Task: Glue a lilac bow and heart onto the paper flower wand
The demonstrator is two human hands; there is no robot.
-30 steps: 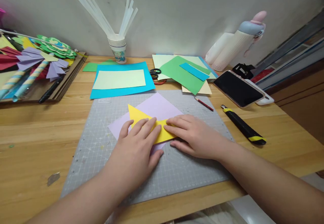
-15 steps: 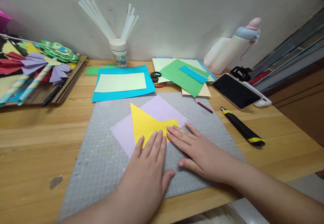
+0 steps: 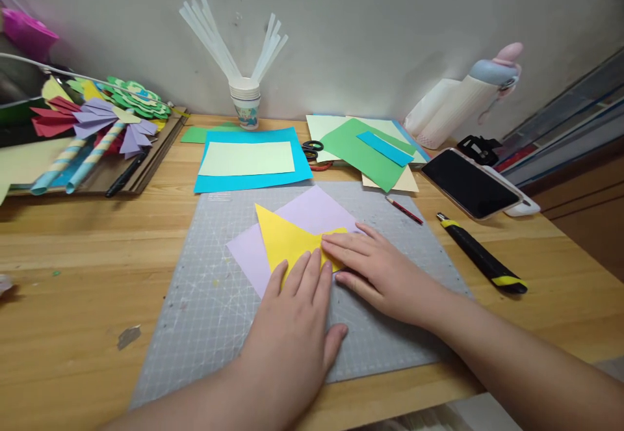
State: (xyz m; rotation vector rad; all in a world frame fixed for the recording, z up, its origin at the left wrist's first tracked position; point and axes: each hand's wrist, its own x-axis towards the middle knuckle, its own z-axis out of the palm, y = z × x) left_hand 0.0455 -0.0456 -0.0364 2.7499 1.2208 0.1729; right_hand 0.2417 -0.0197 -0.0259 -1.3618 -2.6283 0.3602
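A folded sheet of yellow paper (image 3: 287,239) lies over a lilac sheet (image 3: 319,210) on the grey cutting mat (image 3: 195,307). One yellow corner points up to the left. My left hand (image 3: 297,307) rests flat on the lower edge of the yellow paper, fingers stretched out and thumb spread aside. On the right part of the yellow paper, my right hand (image 3: 377,265) presses with its fingers extended and its thumb apart. The fingers of both hands nearly meet. My hands cover the lower edge of the yellow paper and part of the lilac sheet.
Behind the mat are blue and pale sheets (image 3: 248,158), scissors (image 3: 312,148), green paper (image 3: 361,151) and a paper cup (image 3: 245,109) with straws. To the right are a pencil (image 3: 404,210), a utility knife (image 3: 482,255), a phone (image 3: 470,184) and a bottle (image 3: 458,99). Paper flowers (image 3: 117,119) lie left.
My right hand has slid slightly left over the yellow paper, its thumb drawn closer to the fingers. The left hand stays on the paper. The whole view has shifted a little.
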